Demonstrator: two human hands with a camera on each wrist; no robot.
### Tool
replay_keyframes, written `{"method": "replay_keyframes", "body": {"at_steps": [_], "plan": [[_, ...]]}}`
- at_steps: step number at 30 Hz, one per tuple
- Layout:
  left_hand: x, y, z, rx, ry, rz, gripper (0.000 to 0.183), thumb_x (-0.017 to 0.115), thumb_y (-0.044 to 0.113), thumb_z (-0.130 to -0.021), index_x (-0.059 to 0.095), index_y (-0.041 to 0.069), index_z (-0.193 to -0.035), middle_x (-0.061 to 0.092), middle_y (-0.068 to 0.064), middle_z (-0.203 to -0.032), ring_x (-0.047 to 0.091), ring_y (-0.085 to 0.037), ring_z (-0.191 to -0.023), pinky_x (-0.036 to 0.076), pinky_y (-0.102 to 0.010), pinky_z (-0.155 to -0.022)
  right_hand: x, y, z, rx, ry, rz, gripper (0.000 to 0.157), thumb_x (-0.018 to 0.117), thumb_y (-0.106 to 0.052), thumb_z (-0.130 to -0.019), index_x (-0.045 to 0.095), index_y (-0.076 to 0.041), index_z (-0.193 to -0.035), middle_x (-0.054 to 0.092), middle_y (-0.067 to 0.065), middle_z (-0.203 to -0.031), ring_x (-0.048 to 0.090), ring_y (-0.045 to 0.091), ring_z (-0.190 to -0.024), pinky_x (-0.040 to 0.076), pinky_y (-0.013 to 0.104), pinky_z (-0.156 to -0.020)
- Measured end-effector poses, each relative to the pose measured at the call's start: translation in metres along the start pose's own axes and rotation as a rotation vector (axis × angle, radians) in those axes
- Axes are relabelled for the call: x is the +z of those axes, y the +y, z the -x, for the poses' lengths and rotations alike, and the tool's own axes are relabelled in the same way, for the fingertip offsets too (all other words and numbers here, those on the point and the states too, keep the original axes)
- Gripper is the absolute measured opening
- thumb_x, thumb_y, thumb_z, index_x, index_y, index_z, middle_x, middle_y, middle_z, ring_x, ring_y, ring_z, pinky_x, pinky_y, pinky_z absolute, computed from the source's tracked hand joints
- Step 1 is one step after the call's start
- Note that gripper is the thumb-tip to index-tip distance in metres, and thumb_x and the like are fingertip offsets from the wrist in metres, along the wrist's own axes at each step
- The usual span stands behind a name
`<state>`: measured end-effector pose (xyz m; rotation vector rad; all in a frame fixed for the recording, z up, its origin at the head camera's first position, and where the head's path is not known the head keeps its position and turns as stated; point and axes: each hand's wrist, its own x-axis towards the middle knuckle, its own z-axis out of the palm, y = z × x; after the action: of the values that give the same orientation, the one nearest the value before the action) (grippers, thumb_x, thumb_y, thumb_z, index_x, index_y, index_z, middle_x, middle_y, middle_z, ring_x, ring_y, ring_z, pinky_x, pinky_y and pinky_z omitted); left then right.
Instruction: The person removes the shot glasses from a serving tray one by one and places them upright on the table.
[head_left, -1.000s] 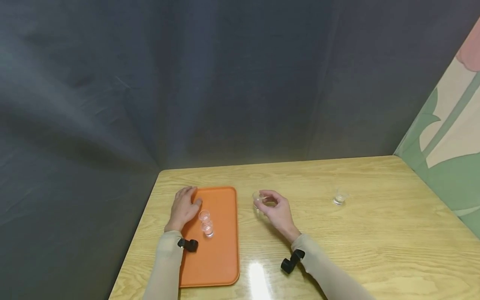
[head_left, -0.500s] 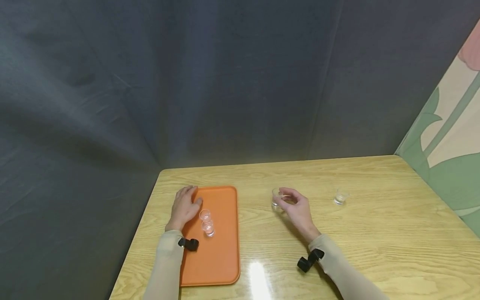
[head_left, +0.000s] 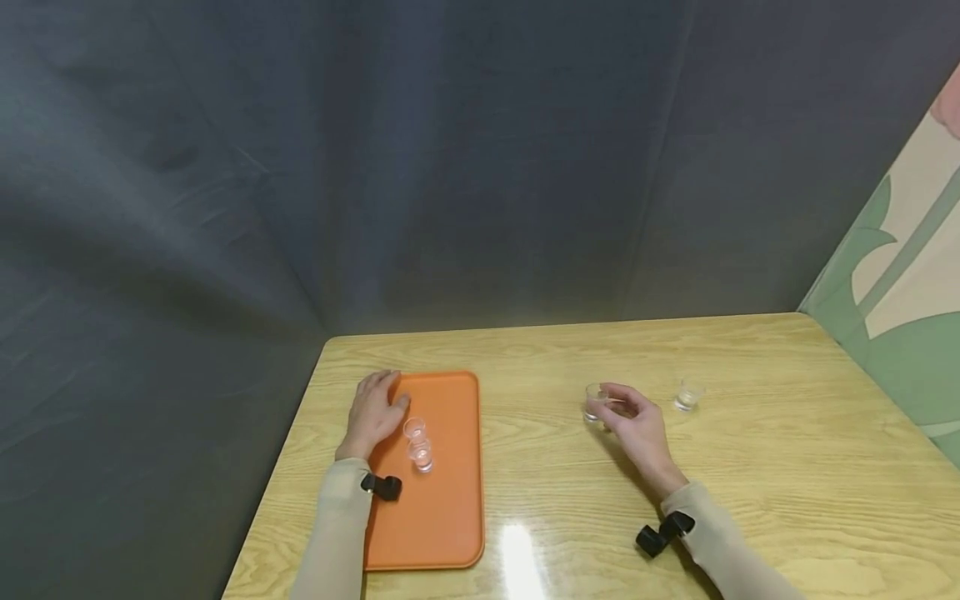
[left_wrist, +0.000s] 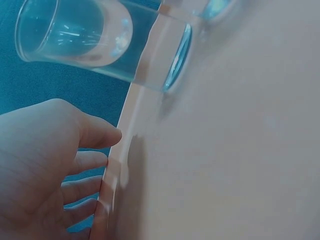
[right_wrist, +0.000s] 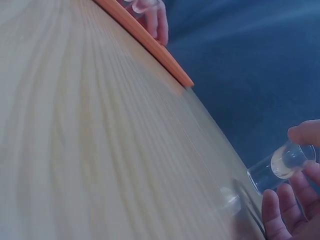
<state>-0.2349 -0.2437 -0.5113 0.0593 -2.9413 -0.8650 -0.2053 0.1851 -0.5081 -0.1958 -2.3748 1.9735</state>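
Observation:
My right hand [head_left: 636,427] pinches a small clear shot glass [head_left: 595,403] near its rim between thumb and fingers. In the right wrist view that glass [right_wrist: 265,172] stands out beyond the fingers, its base close over the tabletop. My left hand [head_left: 372,419] lies at the far left side of the orange tray [head_left: 442,529], with relaxed fingers at its raised edge. On the tray two more shot glasses stand one behind the other: a nearer glass [head_left: 422,457] and a farther one [head_left: 414,430]. One of them looms large as a clear glass [left_wrist: 145,65] in the left wrist view.
Another shot glass [head_left: 687,396] stands on the wooden table [head_left: 555,500] to the right of my right hand. Dark cloth [head_left: 487,167] hangs behind the table and along its left side. A patterned panel [head_left: 915,317] borders the right.
My right hand has moved to the right across the table with the shot glass, away from the tray and closer to the glass at the right. The left hand stays at the tray.

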Motion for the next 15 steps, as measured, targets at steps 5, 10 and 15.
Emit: {"method": "replay_keyframes", "body": {"at_steps": [5,10,15], "plan": [[-0.001,0.001,0.001,0.005,0.002,-0.011,0.056,0.060,0.026,-0.104,0.053,0.002,-0.155,0.046,-0.024,-0.162,0.035,-0.046,-0.155,0.031,-0.064,-0.127,-0.018,0.002,0.002,-0.002,0.018,0.000,0.054,0.080,-0.017,-0.096,0.061,0.003,-0.142,0.068,-0.022,-0.100,0.065,-0.007,-0.087,0.060,0.019,-0.072],[-0.001,0.000,0.001,0.002,0.008,-0.011,0.056,0.061,0.025,-0.104,0.053,0.001,-0.154,0.046,-0.024,-0.162,0.036,-0.045,-0.155,0.031,-0.064,-0.127,-0.034,0.004,0.004,-0.035,0.017,0.027,0.054,0.080,-0.019,-0.097,0.061,0.004,-0.143,0.067,-0.028,-0.101,0.065,-0.009,-0.091,0.060,0.019,-0.073],[-0.001,0.001,0.002,0.009,0.011,-0.016,0.056,0.060,0.025,-0.105,0.053,0.001,-0.154,0.046,-0.025,-0.162,0.035,-0.046,-0.154,0.031,-0.065,-0.126,-0.050,0.009,0.005,-0.072,0.023,0.083,0.054,0.081,-0.021,-0.097,0.062,0.003,-0.142,0.068,-0.028,-0.099,0.065,-0.008,-0.090,0.060,0.019,-0.072]]}}
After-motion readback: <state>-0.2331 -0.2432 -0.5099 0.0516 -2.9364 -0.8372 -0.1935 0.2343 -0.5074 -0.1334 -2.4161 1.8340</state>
